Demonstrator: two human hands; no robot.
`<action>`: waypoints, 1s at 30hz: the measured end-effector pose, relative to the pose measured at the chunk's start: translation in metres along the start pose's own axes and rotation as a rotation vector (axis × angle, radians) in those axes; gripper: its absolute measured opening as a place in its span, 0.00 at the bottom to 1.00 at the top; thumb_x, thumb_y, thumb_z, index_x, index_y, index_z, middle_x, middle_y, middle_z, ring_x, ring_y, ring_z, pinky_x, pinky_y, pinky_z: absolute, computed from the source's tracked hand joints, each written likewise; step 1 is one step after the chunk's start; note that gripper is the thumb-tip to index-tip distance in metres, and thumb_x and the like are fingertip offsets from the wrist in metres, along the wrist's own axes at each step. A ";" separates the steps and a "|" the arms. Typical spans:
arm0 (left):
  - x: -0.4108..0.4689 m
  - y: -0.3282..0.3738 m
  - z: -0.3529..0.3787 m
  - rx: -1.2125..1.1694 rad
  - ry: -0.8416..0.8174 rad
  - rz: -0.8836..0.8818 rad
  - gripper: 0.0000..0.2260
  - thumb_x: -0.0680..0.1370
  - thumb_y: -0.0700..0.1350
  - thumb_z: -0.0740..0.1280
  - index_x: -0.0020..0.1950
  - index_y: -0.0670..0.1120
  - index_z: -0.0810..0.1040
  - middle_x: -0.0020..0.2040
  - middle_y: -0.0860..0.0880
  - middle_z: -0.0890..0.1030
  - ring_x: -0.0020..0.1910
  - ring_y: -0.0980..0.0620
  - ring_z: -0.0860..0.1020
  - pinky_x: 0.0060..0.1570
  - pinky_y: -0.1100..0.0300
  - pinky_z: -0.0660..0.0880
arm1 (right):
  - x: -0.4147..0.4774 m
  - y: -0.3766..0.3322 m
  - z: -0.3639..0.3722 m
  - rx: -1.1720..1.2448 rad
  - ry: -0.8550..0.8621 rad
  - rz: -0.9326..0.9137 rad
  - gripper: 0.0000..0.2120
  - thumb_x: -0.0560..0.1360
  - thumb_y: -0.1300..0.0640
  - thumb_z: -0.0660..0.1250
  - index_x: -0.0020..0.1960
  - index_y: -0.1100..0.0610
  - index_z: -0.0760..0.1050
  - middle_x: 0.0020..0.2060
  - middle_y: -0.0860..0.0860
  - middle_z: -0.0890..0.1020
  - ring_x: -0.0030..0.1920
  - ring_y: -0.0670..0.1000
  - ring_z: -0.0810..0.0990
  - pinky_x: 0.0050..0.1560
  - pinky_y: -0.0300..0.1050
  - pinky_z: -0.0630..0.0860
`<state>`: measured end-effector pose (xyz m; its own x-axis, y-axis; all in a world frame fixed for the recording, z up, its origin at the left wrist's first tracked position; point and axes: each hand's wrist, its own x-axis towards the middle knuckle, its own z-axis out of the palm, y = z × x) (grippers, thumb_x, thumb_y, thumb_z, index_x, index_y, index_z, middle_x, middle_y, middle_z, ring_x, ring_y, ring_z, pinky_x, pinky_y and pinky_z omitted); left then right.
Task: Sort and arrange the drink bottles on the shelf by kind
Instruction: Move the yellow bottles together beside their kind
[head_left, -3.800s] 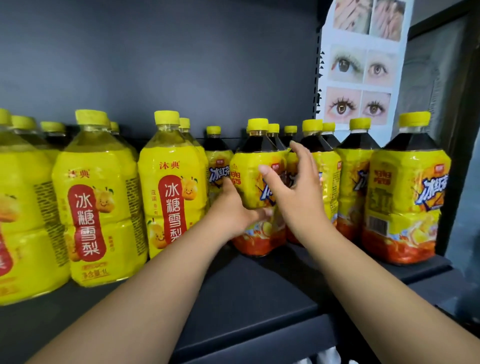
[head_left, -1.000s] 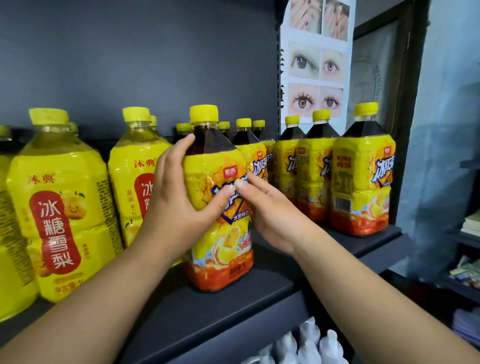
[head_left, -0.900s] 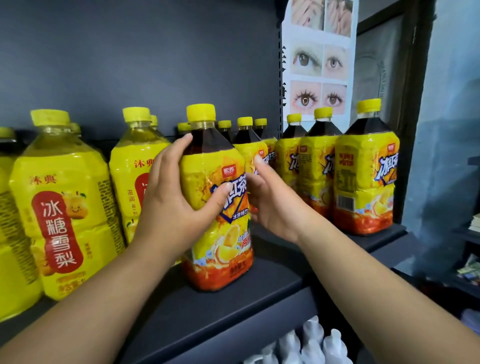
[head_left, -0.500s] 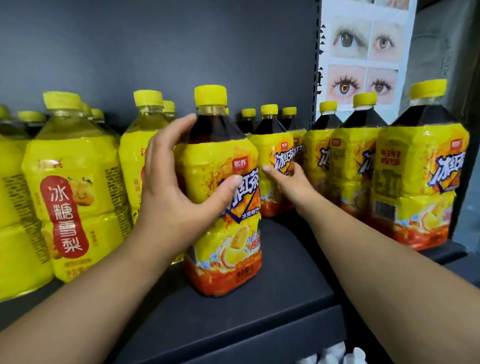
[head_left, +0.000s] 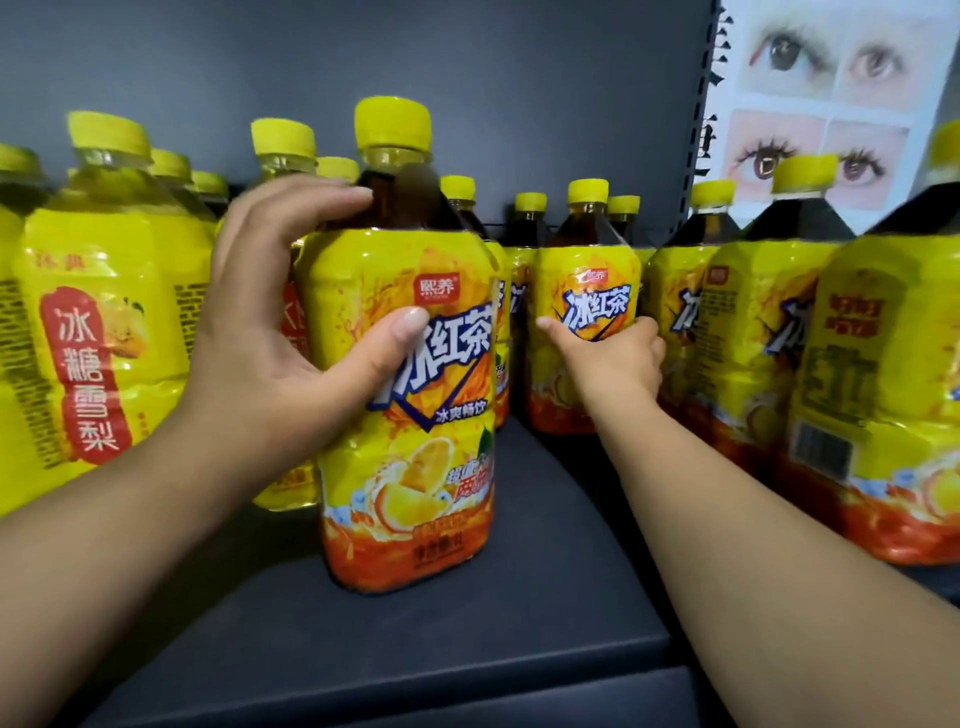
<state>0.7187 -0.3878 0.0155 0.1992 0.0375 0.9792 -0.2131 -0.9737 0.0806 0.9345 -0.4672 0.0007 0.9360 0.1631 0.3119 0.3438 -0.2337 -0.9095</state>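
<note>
A large iced black tea bottle (head_left: 415, 415) with dark liquid, yellow label and yellow cap stands upright near the shelf's front. My left hand (head_left: 280, 332) grips its left side, thumb across the label. Farther back my right hand (head_left: 613, 358) grips a second iced tea bottle (head_left: 582, 280) low on its label. More iced tea bottles (head_left: 857, 374) stand in rows on the right. Pale pear drink bottles (head_left: 98, 322) with red labels fill the left.
The dark shelf board (head_left: 467, 639) has bare room in front of and between the two held bottles. A grey back panel closes the shelf. A poster of eyes (head_left: 826, 93) hangs at the upper right, behind the right-hand bottles.
My right hand let go of the front bottle and reached back to take hold of the second iced tea bottle. My left hand keeps its grip. The view has moved closer.
</note>
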 end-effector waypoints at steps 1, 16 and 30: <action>-0.001 0.001 0.000 0.007 -0.002 -0.001 0.22 0.72 0.53 0.65 0.62 0.47 0.66 0.60 0.54 0.68 0.64 0.52 0.67 0.66 0.56 0.64 | 0.003 0.002 -0.002 0.036 -0.027 -0.004 0.48 0.64 0.37 0.72 0.72 0.60 0.54 0.70 0.56 0.61 0.70 0.60 0.62 0.67 0.54 0.64; 0.004 0.016 0.009 0.062 -0.095 -0.215 0.30 0.65 0.61 0.71 0.63 0.55 0.66 0.65 0.57 0.66 0.67 0.57 0.65 0.68 0.54 0.64 | -0.017 -0.002 -0.012 0.003 -0.142 -0.145 0.38 0.74 0.46 0.65 0.75 0.60 0.50 0.74 0.56 0.56 0.73 0.56 0.58 0.69 0.49 0.59; 0.017 0.016 0.054 0.374 -0.236 -0.399 0.30 0.75 0.47 0.67 0.74 0.46 0.57 0.76 0.44 0.56 0.74 0.46 0.54 0.71 0.54 0.52 | -0.071 0.029 -0.177 0.159 0.512 -0.767 0.25 0.72 0.52 0.68 0.66 0.56 0.67 0.61 0.48 0.70 0.65 0.55 0.69 0.66 0.44 0.64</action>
<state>0.7707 -0.4149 0.0236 0.4108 0.4074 0.8156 0.2651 -0.9093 0.3207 0.8910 -0.6548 0.0008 0.3901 -0.2326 0.8909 0.9021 -0.0970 -0.4204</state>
